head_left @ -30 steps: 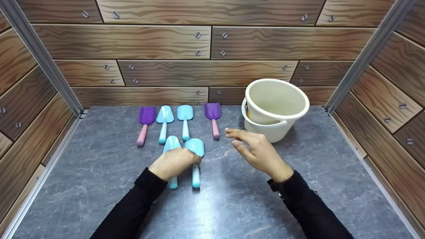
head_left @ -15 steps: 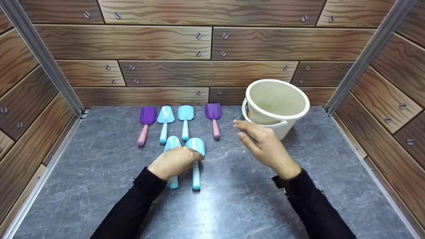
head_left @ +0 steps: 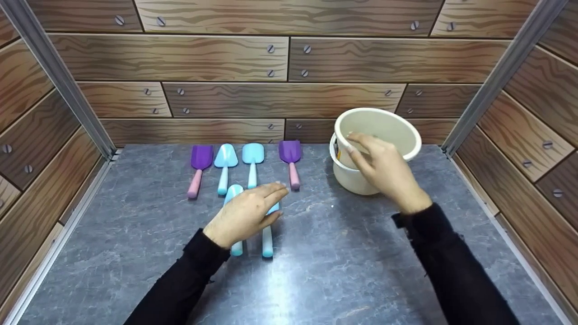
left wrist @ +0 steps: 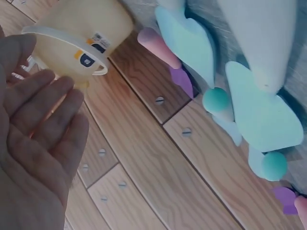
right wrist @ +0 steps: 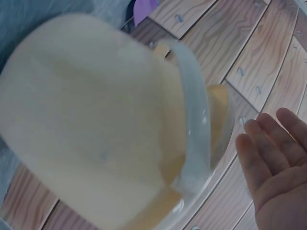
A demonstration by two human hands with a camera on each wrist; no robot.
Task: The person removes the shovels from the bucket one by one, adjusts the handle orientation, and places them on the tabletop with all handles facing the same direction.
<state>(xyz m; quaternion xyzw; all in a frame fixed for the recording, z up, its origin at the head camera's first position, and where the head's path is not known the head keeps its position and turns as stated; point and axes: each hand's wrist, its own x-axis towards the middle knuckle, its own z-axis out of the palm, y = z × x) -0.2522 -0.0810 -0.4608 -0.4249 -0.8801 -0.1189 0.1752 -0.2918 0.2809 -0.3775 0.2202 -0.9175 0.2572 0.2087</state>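
Note:
My left hand (head_left: 246, 212) is over two light blue toy shovels, fingers extended and nothing in its grasp. It partly covers the left front shovel (head_left: 233, 191) and the blade of the right front shovel (head_left: 267, 243). In the left wrist view the palm and fingers (left wrist: 43, 120) show bare beside the shovels (left wrist: 261, 108). My right hand (head_left: 386, 169) overlaps the near rim of a cream bucket (head_left: 354, 183), with fingertips over its mouth. From the right wrist, that hand appears with straight fingers (right wrist: 271, 148), holding nothing, beside the bucket's lowered carrying handle (right wrist: 194, 110).
Behind the front pair stands a row: a purple shovel with pink handle (head_left: 201, 157), a pointed blue shovel (head_left: 226, 155), a squarer blue shovel (head_left: 253, 153) and another purple shovel (head_left: 289, 151). Wood-patterned walls (head_left: 226, 58) enclose the grey tabletop (head_left: 135, 225) on three sides.
My right hand has moved right and up, from left of the bucket to over its rim. My left hand has lifted off the front shovels, its fingers extending. The shovels lie as before.

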